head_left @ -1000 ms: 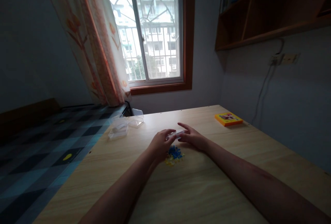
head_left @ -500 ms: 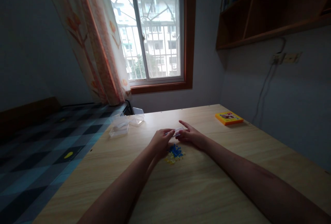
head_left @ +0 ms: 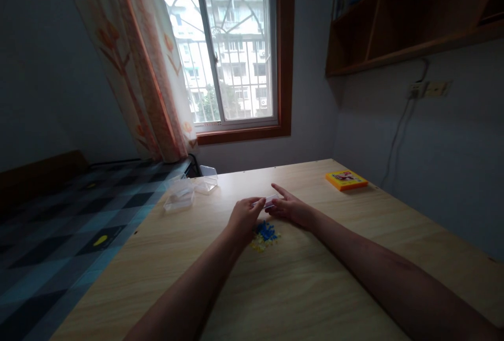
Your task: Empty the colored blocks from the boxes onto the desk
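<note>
Between my two hands is a small clear plastic box [head_left: 271, 201], gripped from both sides just above the table. My left hand [head_left: 246, 216] closes on its left end, thumb on top. At the other end, my right hand [head_left: 290, 209] pinches the box, with its index finger stretched out away from it. Directly below the hands lies a loose pile of small blue pieces [head_left: 268, 231] with small yellow pieces [head_left: 260, 243] along its near side. The pieces are too small to make out their kind. Whether the box holds anything cannot be seen.
Open clear plastic boxes [head_left: 179, 199] stand at the table's far left corner. A flat yellow-orange box [head_left: 346, 179] with a printed top lies near the right edge. The wooden table [head_left: 315, 288] borders a bed with a checked cover [head_left: 79, 257] on the left.
The view has shifted slightly. Both hands keep hold of the clear plastic box in nearly the same place, and the pile of pieces looks the same.
</note>
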`<state>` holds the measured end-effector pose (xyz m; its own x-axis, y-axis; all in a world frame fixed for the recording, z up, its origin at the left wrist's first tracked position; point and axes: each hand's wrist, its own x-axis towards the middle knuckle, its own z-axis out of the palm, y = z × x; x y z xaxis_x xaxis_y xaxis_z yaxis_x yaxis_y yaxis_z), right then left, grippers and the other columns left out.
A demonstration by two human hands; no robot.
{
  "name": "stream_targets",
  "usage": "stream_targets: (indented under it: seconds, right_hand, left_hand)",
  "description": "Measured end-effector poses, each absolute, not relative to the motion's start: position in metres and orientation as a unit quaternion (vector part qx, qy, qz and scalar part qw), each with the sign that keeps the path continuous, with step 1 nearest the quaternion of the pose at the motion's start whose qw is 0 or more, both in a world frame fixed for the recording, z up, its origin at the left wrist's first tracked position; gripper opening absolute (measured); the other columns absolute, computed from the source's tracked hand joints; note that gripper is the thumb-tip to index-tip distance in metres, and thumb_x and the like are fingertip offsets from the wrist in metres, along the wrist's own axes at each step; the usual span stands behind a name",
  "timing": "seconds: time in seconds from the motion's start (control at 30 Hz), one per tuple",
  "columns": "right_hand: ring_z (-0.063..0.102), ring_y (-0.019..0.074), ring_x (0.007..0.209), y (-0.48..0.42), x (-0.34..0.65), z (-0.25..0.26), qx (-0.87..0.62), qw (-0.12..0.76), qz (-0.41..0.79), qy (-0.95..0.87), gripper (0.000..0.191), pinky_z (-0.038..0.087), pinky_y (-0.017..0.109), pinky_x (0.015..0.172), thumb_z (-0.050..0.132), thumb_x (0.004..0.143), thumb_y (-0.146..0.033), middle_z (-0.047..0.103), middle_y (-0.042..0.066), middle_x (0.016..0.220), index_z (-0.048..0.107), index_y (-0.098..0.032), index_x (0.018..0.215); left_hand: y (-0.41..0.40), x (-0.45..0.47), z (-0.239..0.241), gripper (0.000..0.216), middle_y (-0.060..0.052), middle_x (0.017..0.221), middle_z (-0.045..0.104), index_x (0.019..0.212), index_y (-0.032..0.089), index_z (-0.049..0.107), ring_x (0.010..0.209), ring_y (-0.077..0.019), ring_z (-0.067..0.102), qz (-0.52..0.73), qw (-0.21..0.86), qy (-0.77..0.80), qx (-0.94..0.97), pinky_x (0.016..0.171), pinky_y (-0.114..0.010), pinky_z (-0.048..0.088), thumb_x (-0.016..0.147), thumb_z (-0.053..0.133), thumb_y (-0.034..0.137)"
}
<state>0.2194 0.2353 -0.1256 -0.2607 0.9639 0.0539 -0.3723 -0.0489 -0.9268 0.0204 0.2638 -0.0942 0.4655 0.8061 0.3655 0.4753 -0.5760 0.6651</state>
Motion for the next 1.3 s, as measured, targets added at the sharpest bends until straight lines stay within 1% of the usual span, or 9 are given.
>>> stream_targets:
  seconds: [0.23, 0.43, 0.67, 0.77, 0.87, 1.0, 1.13, 1.23, 1.3]
  right_hand:
    - [0.072, 0.0177, 0.092, 0.235, 0.219, -0.125, -0.320, 0.517, 0.651, -0.455, 0.108, 0.056, 0.034, 0.090, 0.080, 0.081, -0.033, 0.072, 0.007, 0.105, 0.007, -0.026, 0.160]
    - [0.071, 0.0164, 0.093, 0.235, 0.219, -0.128, -0.312, 0.523, 0.644, -0.463, 0.114, 0.055, 0.032, 0.094, 0.085, 0.076, -0.028, 0.072, 0.003, 0.101, 0.009, -0.026, 0.161]
    - [0.070, 0.0171, 0.097, 0.233, 0.218, -0.130, -0.295, 0.524, 0.644, -0.472, 0.113, 0.054, 0.034, 0.096, 0.085, 0.076, -0.027, 0.072, 0.002, 0.099, 0.011, -0.028, 0.161]
    - [0.070, 0.0167, 0.095, 0.233, 0.217, -0.130, -0.292, 0.522, 0.646, -0.475, 0.116, 0.055, 0.032, 0.092, 0.087, 0.073, -0.026, 0.071, 0.005, 0.107, 0.011, -0.028, 0.161]
    - [0.069, 0.0161, 0.095, 0.232, 0.216, -0.130, -0.288, 0.521, 0.646, -0.477, 0.118, 0.054, 0.031, 0.091, 0.088, 0.071, -0.025, 0.068, 0.008, 0.116, 0.012, -0.028, 0.161]
    - [0.068, 0.0145, 0.093, 0.232, 0.216, -0.130, -0.283, 0.522, 0.642, -0.484, 0.120, 0.052, 0.030, 0.091, 0.089, 0.069, -0.023, 0.067, 0.008, 0.116, 0.011, -0.028, 0.161]
    - [0.068, 0.0146, 0.095, 0.229, 0.218, -0.128, -0.278, 0.525, 0.633, -0.496, 0.125, 0.052, 0.029, 0.090, 0.089, 0.068, -0.019, 0.066, 0.008, 0.117, 0.006, -0.033, 0.161]
    - [0.067, 0.0143, 0.096, 0.225, 0.220, -0.124, -0.278, 0.520, 0.615, -0.524, 0.122, 0.052, 0.029, 0.089, 0.088, 0.069, -0.018, 0.065, 0.007, 0.120, 0.008, -0.035, 0.160]
    - [0.066, 0.0156, 0.101, 0.221, 0.221, -0.119, -0.268, 0.502, 0.608, -0.554, 0.116, 0.052, 0.031, 0.091, 0.087, 0.070, -0.018, 0.063, 0.008, 0.124, 0.014, -0.035, 0.160]
  left_hand:
    - [0.265, 0.021, -0.093, 0.045, -0.007, 0.091, 0.079, 0.099, 0.018, 0.079, 0.082, -0.0235, 0.073, 0.330, 0.226, 0.400, 0.825, 0.075, -0.032, 0.052, 0.097, 0.047, 0.048]
    - [0.265, 0.015, -0.087, 0.040, -0.009, 0.110, 0.077, 0.114, 0.021, 0.077, 0.099, -0.0278, 0.072, 0.310, 0.201, 0.366, 0.854, 0.087, -0.034, 0.053, 0.089, 0.061, 0.048]
    - [0.263, 0.015, -0.086, 0.032, -0.008, 0.102, 0.079, 0.109, 0.022, 0.079, 0.087, -0.0256, 0.073, 0.314, 0.185, 0.353, 0.862, 0.082, -0.033, 0.052, 0.089, 0.060, 0.038]
    - [0.264, 0.015, -0.085, 0.031, -0.007, 0.088, 0.079, 0.098, 0.021, 0.081, 0.078, -0.0242, 0.071, 0.330, 0.200, 0.361, 0.849, 0.077, -0.032, 0.051, 0.092, 0.055, 0.038]
    - [0.267, 0.013, -0.084, 0.030, -0.005, 0.080, 0.077, 0.090, 0.021, 0.080, 0.074, -0.0229, 0.069, 0.347, 0.235, 0.370, 0.829, 0.075, -0.031, 0.050, 0.093, 0.057, 0.040]
    - [0.279, 0.012, -0.089, 0.024, -0.005, 0.094, 0.076, 0.101, 0.020, 0.075, 0.086, -0.0215, 0.070, 0.380, 0.316, 0.399, 0.773, 0.077, -0.031, 0.052, 0.092, 0.064, 0.041]
    - [0.292, 0.009, -0.096, 0.035, -0.006, 0.098, 0.069, 0.113, 0.014, 0.063, 0.075, -0.0164, 0.068, 0.409, 0.416, 0.453, 0.674, 0.067, -0.031, 0.056, 0.102, 0.054, 0.046]
    - [0.296, 0.003, -0.099, 0.036, -0.004, 0.094, 0.068, 0.110, 0.014, 0.063, 0.071, -0.0145, 0.066, 0.404, 0.479, 0.475, 0.618, 0.065, -0.030, 0.057, 0.102, 0.053, 0.047]
    - [0.296, 0.000, -0.100, 0.036, -0.004, 0.092, 0.067, 0.108, 0.014, 0.063, 0.071, -0.0145, 0.065, 0.394, 0.512, 0.483, 0.591, 0.065, -0.031, 0.057, 0.102, 0.053, 0.047]
